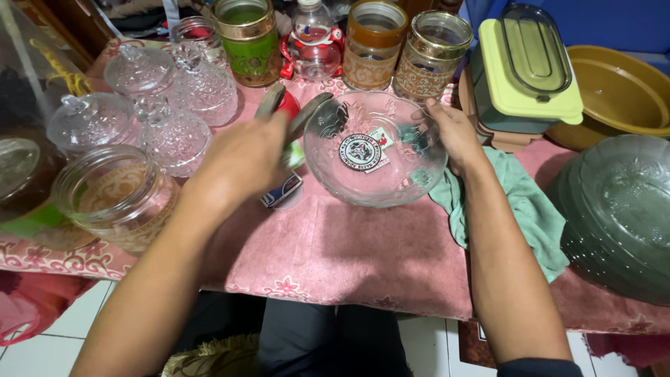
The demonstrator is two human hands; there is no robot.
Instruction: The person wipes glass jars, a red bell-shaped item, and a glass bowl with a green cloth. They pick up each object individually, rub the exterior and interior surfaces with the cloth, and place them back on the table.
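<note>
Head view, item by item.

We log a clear glass bowl (pixel 375 150) between the two hands, resting on the worktop (pixel 363 251), which is covered in a pink floral cloth. A round sticker and a small rectangular one show through its glass.

Our right hand (pixel 453 132) grips the bowl's right rim, fingers curled over the edge, with a green cloth (pixel 520 202) lying under and just beside the wrist.

Our left hand (pixel 248 157) is closed around a grey-handled tool (pixel 300 115) whose two arms reach the bowl's left rim; what kind of tool it is, we cannot tell.

Beyond the left hand: several cut-glass lidded jars (pixel 171 105). Nearer, on its outer side, a clear jar with a gold pattern (pixel 115 199).

Beyond the bowl: a green-and-gold jar (pixel 249 38), a small plastic bottle (pixel 312 42), and two amber-and-gold jars (pixel 401 49).

Beyond the right hand: a yellow-lidded plastic container (pixel 530 66) and a brown basin (pixel 618 94). On its outer side, a large greenish glass dish (pixel 618 216).
</note>
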